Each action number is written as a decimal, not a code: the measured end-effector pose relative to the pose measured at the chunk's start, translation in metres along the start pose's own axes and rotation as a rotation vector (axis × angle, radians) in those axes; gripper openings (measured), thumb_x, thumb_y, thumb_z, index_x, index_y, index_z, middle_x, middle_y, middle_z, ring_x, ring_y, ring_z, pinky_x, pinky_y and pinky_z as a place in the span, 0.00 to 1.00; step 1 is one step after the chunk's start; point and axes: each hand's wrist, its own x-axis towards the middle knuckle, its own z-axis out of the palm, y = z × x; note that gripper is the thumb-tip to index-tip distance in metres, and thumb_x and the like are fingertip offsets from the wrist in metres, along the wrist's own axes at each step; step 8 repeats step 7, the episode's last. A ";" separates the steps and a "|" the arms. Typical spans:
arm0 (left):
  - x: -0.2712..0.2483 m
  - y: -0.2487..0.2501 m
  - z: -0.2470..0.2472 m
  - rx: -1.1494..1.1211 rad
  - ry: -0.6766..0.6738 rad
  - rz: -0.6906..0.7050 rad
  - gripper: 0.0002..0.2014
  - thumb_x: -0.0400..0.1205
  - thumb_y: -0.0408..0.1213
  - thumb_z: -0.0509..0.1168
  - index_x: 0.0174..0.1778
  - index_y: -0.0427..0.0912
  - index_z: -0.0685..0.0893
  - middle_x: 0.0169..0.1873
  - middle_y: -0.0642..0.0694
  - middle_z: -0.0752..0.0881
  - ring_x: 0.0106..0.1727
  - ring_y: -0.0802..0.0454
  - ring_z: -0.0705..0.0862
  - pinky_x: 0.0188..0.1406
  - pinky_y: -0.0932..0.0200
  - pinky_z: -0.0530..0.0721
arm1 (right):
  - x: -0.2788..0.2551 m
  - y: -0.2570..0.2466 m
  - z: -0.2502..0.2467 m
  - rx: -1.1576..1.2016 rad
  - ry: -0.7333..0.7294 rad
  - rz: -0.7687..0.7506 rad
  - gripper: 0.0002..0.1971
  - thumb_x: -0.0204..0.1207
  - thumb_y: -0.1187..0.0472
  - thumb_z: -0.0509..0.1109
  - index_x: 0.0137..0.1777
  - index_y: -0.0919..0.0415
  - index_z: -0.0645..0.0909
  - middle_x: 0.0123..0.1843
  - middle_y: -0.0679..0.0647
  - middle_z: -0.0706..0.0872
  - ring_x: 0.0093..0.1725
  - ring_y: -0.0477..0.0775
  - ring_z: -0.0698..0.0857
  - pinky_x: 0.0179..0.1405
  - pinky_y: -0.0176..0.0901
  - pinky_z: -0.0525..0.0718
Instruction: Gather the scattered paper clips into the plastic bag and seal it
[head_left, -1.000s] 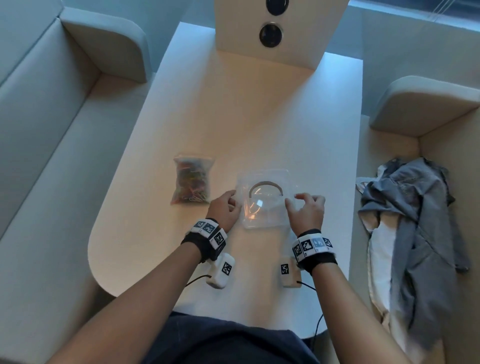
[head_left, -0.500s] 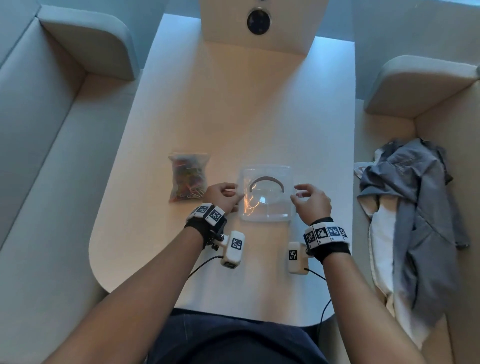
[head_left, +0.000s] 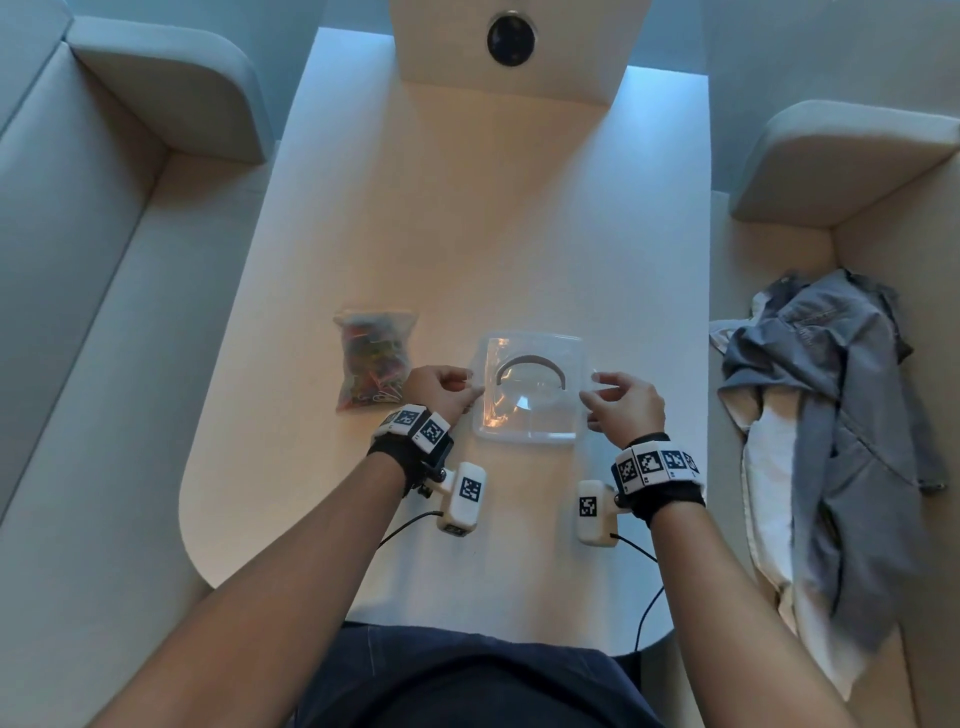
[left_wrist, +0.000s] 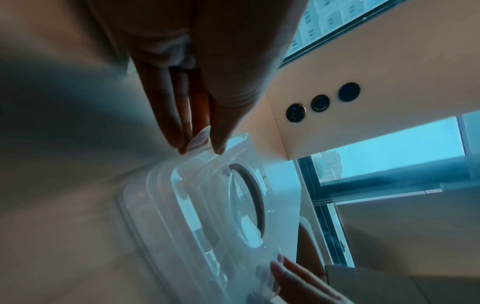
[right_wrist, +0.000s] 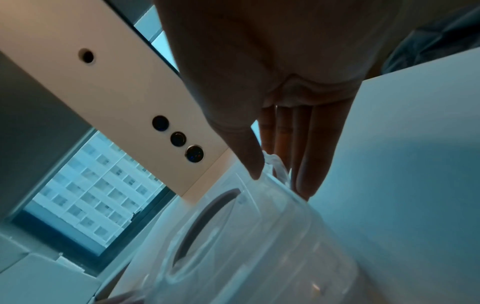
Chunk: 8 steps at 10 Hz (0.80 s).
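A small clear bag stuffed with colourful paper clips lies on the table, left of my left hand. A clear plastic container with a dark ring showing through it sits between my hands. Thin clear plastic film stretches over its top. My left hand pinches the film's left edge between thumb and fingers. My right hand pinches the right corner of the film the same way. I see no loose clips on the table.
The white table runs away from me to a raised panel with round sockets. Cushioned benches flank it, and a grey and white garment lies on the right bench. Wrist camera cables trail near the table's front edge.
Both hands stay at the container's two sides, holding the film. The head view has tilted down and closer.
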 end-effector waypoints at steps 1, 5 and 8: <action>-0.006 0.007 0.002 0.171 0.051 0.085 0.14 0.71 0.43 0.79 0.50 0.44 0.91 0.43 0.47 0.92 0.43 0.52 0.90 0.55 0.54 0.88 | 0.000 -0.003 -0.002 0.075 0.003 0.050 0.08 0.67 0.61 0.80 0.46 0.53 0.89 0.37 0.51 0.92 0.34 0.54 0.92 0.45 0.53 0.92; -0.020 0.015 0.016 0.498 0.150 0.358 0.08 0.80 0.35 0.68 0.42 0.35 0.90 0.37 0.36 0.91 0.41 0.39 0.87 0.45 0.51 0.86 | -0.006 -0.011 0.001 0.050 0.092 0.061 0.05 0.66 0.57 0.81 0.41 0.54 0.90 0.36 0.53 0.92 0.34 0.53 0.92 0.48 0.53 0.91; -0.017 0.015 0.021 0.411 0.179 0.327 0.08 0.79 0.34 0.69 0.38 0.34 0.89 0.36 0.35 0.89 0.38 0.41 0.83 0.46 0.51 0.85 | -0.025 -0.031 0.016 -0.405 0.210 -0.135 0.09 0.76 0.60 0.71 0.40 0.61 0.90 0.39 0.61 0.91 0.41 0.64 0.89 0.45 0.44 0.87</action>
